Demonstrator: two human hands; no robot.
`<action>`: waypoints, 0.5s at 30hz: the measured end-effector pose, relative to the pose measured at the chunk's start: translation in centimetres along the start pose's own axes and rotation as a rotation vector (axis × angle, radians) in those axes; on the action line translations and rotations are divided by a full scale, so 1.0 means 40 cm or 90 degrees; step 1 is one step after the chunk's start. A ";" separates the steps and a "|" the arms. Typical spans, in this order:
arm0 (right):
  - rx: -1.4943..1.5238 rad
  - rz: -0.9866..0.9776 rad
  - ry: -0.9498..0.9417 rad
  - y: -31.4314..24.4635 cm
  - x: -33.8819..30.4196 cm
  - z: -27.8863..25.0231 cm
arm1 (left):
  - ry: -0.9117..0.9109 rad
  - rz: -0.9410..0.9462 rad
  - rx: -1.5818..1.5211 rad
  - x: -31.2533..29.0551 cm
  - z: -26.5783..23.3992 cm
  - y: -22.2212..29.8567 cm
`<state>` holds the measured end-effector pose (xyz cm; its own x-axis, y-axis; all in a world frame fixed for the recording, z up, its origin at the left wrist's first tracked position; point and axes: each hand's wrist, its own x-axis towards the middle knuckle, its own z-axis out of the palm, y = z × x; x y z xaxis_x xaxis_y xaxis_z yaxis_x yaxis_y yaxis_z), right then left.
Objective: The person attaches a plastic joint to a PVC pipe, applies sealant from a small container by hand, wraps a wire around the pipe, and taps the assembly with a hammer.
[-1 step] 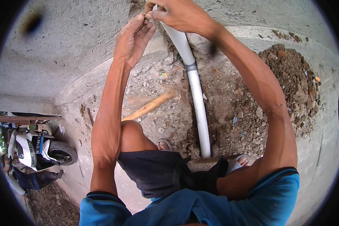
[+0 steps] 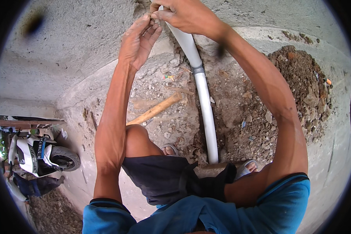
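Both hands are raised to the wall at the top of the view, with their fingertips meeting. My left hand [image 2: 138, 41] has its palm partly showing, thumb and fingertips drawn together. My right hand [image 2: 187, 15] reaches across the top of a pale pipe [image 2: 186, 43], its thumb and fingers pinched close to the left fingertips. Whatever lies between the fingers is too small to make out. A grey joint [image 2: 199, 70] links the slanting upper pipe to a white lower pipe [image 2: 207, 117], which lies in a narrow trench in the dirt.
Left of the trench lies a wooden pole [image 2: 156, 108] on rubble. A heap of dark soil [image 2: 300, 85] rests against the wall at right. The rough grey concrete wall [image 2: 85, 43] spans the top. A white motorcycle [image 2: 33, 154] stands at far left. My sandalled feet flank the lower pipe.
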<state>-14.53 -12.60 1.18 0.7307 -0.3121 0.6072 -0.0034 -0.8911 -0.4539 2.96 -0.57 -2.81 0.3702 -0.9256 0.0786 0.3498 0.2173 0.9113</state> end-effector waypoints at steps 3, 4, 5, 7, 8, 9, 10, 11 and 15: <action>-0.049 -0.064 0.034 0.011 0.002 0.019 | 0.006 0.002 0.004 0.002 0.003 -0.008; -0.082 -0.066 0.043 0.012 0.000 0.029 | 0.009 0.004 0.000 0.004 0.004 -0.009; -0.114 -0.067 0.053 0.013 -0.004 0.041 | 0.013 0.005 -0.003 0.005 0.006 -0.010; -0.163 -0.072 0.059 0.018 -0.008 0.058 | -0.011 0.021 0.026 0.004 0.000 -0.007; -0.181 -0.076 0.056 0.024 -0.006 0.061 | -0.024 0.028 0.040 0.004 -0.003 -0.006; -0.201 -0.080 0.050 0.022 -0.006 0.060 | -0.031 0.026 0.029 0.003 0.000 -0.006; -0.207 -0.060 0.038 0.021 -0.006 0.058 | -0.039 0.025 0.017 0.001 0.002 -0.006; -0.212 -0.041 0.026 0.021 -0.007 0.054 | -0.047 0.023 0.005 0.000 0.004 -0.007; 0.019 0.016 -0.012 -0.010 0.005 -0.010 | -0.032 0.014 -0.048 0.001 -0.002 -0.001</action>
<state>-14.65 -12.45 1.74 0.7432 -0.3273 0.5836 -0.0008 -0.8726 -0.4884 3.05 -0.59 -2.86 0.3359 -0.9341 0.1204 0.4058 0.2589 0.8765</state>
